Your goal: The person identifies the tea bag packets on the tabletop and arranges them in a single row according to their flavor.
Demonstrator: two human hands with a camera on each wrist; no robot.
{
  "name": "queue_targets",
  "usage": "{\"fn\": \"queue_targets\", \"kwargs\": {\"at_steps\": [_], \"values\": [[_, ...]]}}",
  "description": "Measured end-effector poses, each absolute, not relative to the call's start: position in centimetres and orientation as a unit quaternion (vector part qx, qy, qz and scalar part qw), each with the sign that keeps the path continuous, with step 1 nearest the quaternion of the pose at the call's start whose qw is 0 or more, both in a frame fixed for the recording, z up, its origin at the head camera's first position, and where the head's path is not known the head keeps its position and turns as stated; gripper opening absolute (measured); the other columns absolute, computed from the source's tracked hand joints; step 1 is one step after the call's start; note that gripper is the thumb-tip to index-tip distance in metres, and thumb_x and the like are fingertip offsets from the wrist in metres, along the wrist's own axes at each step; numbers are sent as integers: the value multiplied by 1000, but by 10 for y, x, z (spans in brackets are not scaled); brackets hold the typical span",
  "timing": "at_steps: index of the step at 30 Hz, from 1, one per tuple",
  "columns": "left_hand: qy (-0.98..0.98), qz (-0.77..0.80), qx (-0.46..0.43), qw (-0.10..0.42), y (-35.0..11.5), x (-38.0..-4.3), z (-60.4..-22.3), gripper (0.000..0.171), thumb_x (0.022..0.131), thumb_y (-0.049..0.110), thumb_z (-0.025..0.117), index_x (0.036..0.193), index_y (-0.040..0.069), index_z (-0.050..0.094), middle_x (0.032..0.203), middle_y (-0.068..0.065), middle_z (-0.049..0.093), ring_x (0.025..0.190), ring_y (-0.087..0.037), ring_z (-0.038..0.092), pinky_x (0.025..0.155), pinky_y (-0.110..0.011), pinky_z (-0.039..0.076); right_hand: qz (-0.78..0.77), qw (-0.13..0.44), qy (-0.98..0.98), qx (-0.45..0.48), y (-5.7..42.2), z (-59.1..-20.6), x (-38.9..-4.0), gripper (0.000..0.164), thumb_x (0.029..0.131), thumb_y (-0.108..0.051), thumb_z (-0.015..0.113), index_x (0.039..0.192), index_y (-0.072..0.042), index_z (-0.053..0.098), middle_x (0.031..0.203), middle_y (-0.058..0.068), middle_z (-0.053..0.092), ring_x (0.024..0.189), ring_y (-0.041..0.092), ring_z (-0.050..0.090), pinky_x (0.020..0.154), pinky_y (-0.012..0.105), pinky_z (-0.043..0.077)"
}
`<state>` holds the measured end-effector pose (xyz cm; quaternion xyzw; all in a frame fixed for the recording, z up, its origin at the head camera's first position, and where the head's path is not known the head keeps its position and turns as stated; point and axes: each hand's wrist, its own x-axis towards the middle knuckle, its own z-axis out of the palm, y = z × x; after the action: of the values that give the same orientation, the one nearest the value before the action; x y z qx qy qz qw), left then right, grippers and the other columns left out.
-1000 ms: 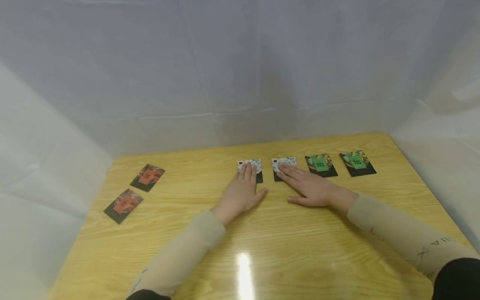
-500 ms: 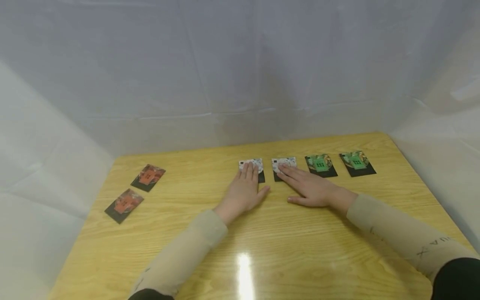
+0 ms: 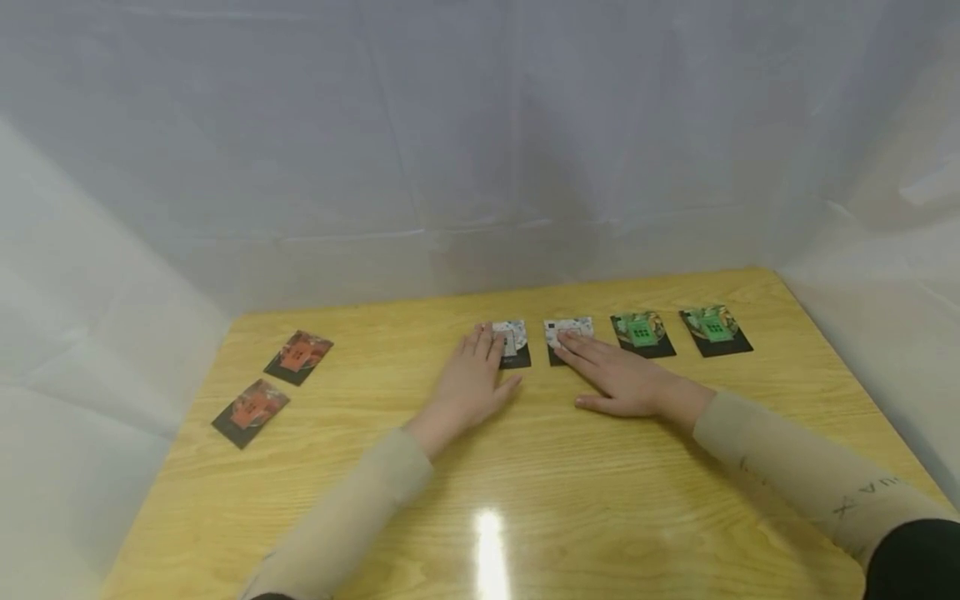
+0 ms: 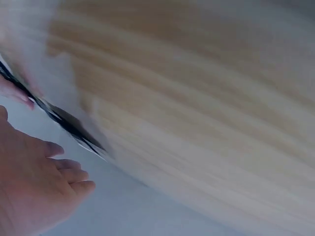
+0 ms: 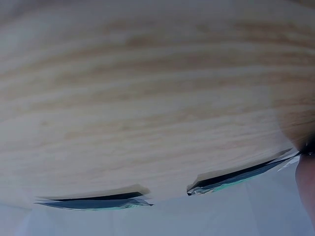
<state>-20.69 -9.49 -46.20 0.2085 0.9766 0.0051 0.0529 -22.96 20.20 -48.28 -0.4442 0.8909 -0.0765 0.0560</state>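
Observation:
Two flat white-and-black packets lie side by side near the far edge of the table. My left hand [image 3: 467, 379] is over the left edge of the first white-and-black packet [image 3: 516, 343], its fingers extended; whether they touch it I cannot tell. In the left wrist view the left hand [image 4: 42, 182] appears beside the thin edge of a packet [image 4: 74, 129]. My right hand [image 3: 618, 375] rests its straight fingers on the second white-and-black packet [image 3: 558, 329], covering part of its front. Neither hand grips anything.
Two green-and-black packets, one nearer [image 3: 643, 333] and one farther right [image 3: 716, 329], continue the row. Two red-and-black packets, an upper [image 3: 298, 357] and a lower [image 3: 251, 412], lie tilted at the left. A white cloth [image 3: 480, 150] hangs behind the wooden table [image 3: 570, 500].
My left hand first shifts slightly right with the first white-and-black packet, then slides left, uncovering more of its front. The right hand stays on the second one.

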Motion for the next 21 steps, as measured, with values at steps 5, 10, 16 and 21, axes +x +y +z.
{"fn": "queue_targets", "kwargs": {"at_steps": [5, 10, 16, 21], "values": [[979, 7, 198, 39, -124, -206, -464, 85, 111, 60, 36, 167, -1, 23, 176, -26, 16, 165, -42, 16, 137, -51, 15, -74, 56, 891, -445, 202, -482, -229, 83, 109, -47, 55, 170, -4, 18, 179, 18, 10, 166, 38, 14, 134, 56, 23], [982, 14, 190, 18, -157, -201, -465, 81, 111, 56, 40, 165, -4, 28, 173, -29, 22, 164, -45, 20, 136, -54, 19, -70, 60, 890, -446, 201, -480, -228, 83, 109, -48, 54, 170, -4, 18, 179, 19, 11, 166, 38, 14, 134, 56, 23], [986, 28, 167, 8, -194, -191, -466, 81, 111, 52, 45, 164, -7, 29, 172, -31, 23, 163, -47, 21, 135, -58, 17, -64, 60, 892, -444, 201, -480, -228, 84, 109, -50, 53, 170, -5, 18, 179, 18, 10, 166, 37, 14, 135, 55, 23], [989, 36, 140, 13, -221, -182, -465, 79, 111, 48, 44, 164, -8, 27, 172, -33, 21, 163, -49, 18, 135, -61, 15, -59, 53, 892, -445, 201, -482, -229, 84, 109, -50, 53, 170, -5, 17, 179, 18, 9, 167, 37, 13, 135, 54, 23]]}}
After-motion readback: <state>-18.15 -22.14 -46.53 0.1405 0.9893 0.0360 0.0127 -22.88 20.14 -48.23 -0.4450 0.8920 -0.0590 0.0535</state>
